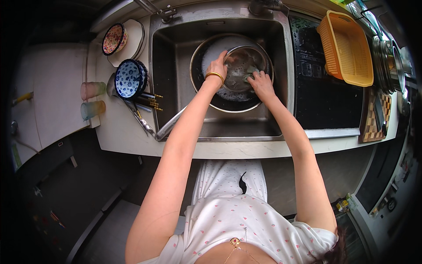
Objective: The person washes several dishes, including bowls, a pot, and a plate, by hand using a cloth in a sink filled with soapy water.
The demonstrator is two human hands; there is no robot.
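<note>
A large round pan (194,74) holding soapy water sits in the stainless steel sink (174,52). Its long metal handle (171,122) reaches over the sink's front left corner. Inside the pan, a smaller round metal bowl (237,71) is wet and dotted with suds. My left hand (216,67), a gold bangle at its wrist, grips the bowl's left rim. Bunched under the fingers of my right hand (262,85) is a pale green cloth (249,76), pressed against the bowl's lower right inside. The fingers partly cover the cloth.
Left of the sink stand blue patterned bowls (127,81), a floral bowl (113,39) on white plates (130,41), chopsticks (150,100) and two tumblers (93,110). On the right are a black cooktop (326,102), a yellow-orange basket (349,49), stacked metal pans (389,66) and a knife (379,110) on a checkered cutting board (369,125).
</note>
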